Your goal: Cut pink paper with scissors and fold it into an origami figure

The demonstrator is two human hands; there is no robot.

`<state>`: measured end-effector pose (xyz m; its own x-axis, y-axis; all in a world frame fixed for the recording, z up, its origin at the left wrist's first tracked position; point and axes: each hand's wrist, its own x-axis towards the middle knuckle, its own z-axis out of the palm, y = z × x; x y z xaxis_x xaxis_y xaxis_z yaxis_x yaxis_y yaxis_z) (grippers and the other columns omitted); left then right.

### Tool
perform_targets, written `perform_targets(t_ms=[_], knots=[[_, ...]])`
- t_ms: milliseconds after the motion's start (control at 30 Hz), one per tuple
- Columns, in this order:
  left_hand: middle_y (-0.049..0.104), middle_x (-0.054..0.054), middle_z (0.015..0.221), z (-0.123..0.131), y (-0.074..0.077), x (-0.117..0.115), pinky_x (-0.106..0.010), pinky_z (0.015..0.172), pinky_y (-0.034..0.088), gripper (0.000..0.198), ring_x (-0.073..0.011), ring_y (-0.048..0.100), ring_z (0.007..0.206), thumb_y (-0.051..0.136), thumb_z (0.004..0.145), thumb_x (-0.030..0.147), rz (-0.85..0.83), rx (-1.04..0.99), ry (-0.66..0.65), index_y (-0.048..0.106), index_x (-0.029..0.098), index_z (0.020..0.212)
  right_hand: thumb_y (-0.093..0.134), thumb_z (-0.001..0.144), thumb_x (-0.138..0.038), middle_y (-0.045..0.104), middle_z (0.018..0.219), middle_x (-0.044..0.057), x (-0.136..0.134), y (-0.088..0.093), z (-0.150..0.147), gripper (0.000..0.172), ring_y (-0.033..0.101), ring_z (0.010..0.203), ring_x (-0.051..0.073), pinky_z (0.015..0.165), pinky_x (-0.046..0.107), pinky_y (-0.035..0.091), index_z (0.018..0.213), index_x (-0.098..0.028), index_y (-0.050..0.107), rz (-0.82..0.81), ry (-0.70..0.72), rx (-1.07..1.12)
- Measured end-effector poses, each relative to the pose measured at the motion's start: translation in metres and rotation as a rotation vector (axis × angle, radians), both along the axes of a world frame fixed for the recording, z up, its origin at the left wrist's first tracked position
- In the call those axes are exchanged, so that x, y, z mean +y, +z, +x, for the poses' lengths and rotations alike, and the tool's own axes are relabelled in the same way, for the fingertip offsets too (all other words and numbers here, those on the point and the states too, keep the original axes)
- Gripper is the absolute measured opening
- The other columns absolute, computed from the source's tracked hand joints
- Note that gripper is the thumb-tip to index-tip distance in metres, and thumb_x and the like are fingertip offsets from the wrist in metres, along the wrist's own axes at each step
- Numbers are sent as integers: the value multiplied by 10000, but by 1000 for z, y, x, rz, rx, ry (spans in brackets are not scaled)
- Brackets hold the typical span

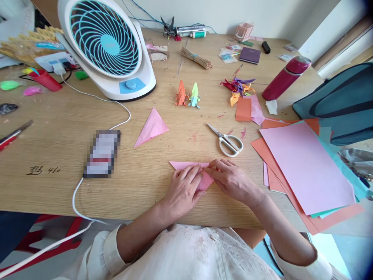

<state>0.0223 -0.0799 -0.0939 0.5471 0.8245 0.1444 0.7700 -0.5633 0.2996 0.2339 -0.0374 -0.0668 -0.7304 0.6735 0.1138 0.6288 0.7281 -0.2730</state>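
Observation:
A pink sheet of folded paper (pixel 207 181) lies on the table close in front of me. My left hand (pixel 185 188) rests over it, fingers stretched out and pressing it down, so much of the paper is hidden. With thumb and fingertips closed at the paper's right side, my right hand (pixel 229 177) grips its edge. Beyond the hands, to the right, lie scissors (pixel 229 142) with white handles. A second pink paper (pixel 152 128), folded to a triangle, lies farther off to the left.
A white fan (pixel 145 74) stands at the back left, behind a phone (pixel 101 153) with a cable. Small origami figures, one orange (pixel 181 94) and one green (pixel 194 95), stand mid-table. Coloured sheets (pixel 303 163) are stacked at the right, near a red flask (pixel 287 77) and a teal bag (pixel 338 103).

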Motion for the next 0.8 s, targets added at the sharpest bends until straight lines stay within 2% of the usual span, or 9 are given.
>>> perform_targets(t_ms=[233,367,433,533,667,800], knots=[[489,-120,1478,-1,3,1,-459,1022,384,478,-280,432,1339,539,944,393,-10,-2,-16,503,150,1354,402,1008,-177,613,1095,113,2,0,6,296,591,945,208,835,350,471,1167,-192,651,-15,43,-4],[510,-100,1462,-6,5,7,-438,1057,385,395,-250,444,1333,473,955,219,-32,-9,-69,526,151,1340,398,1000,-148,615,1113,115,5,0,9,317,602,950,208,848,361,473,1211,-188,630,-26,68,-10],[541,-89,1433,-10,6,11,-404,1070,390,415,-227,463,1316,445,936,125,-40,-22,-106,532,146,1341,390,990,-120,613,1124,117,5,0,10,338,602,967,213,854,367,475,1222,-190,626,-28,71,-6],[566,-95,1403,-12,6,17,-408,1083,400,431,-227,492,1285,442,918,79,-44,-28,-128,548,143,1331,388,983,-99,607,1140,119,4,0,10,351,598,996,219,870,370,475,1227,-186,624,-42,74,-6],[604,-89,1349,-8,7,19,-415,1064,426,325,-230,528,1234,479,939,125,-29,-65,-112,611,154,1235,394,988,-106,605,1151,121,1,-2,10,350,591,1005,224,887,375,468,1244,-180,621,-37,51,5],[624,-88,1300,-1,9,15,-437,1055,426,283,-244,535,1209,619,906,248,-53,-119,-34,623,167,1177,395,997,-129,607,1160,114,0,-5,11,367,592,986,224,867,378,468,1289,-207,603,-19,41,26]])
